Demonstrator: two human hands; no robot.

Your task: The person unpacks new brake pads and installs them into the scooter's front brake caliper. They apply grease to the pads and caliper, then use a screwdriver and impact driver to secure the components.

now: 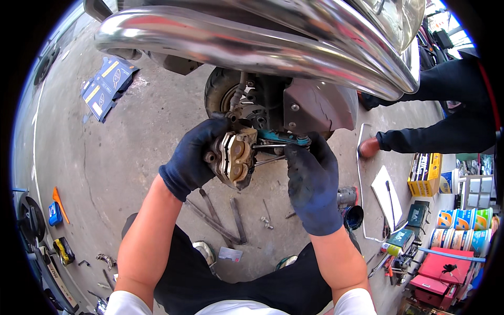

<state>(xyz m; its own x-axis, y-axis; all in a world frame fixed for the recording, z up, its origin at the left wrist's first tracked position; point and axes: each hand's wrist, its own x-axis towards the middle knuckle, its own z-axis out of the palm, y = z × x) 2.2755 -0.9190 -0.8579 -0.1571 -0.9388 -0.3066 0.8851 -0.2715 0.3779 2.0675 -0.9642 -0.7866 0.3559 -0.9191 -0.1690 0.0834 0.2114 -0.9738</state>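
My left hand (192, 152), in a dark blue work glove, is closed around a dirty gold brake caliper (239, 157). Its round pistons and light metal edges face me. Opposite it, my gloved right hand (315, 184) grips what looks like a teal folding hex key set (283, 137). Thin metal rods reach from my right fingers to the caliper's right side; whether a tip sits in the caliper is hidden. Just beyond the caliper, a brake hose (240, 89) hangs beside the wheel (216, 92).
Chrome pipes (236, 39) cross overhead. Metal bars (238, 220) lie on the floor between my feet, near a dark cup (353, 216). A flattened blue carton (109, 86) lies at left. At right are another person's legs (436, 139), a red toolbox (443, 268) and paint tubs (464, 219).
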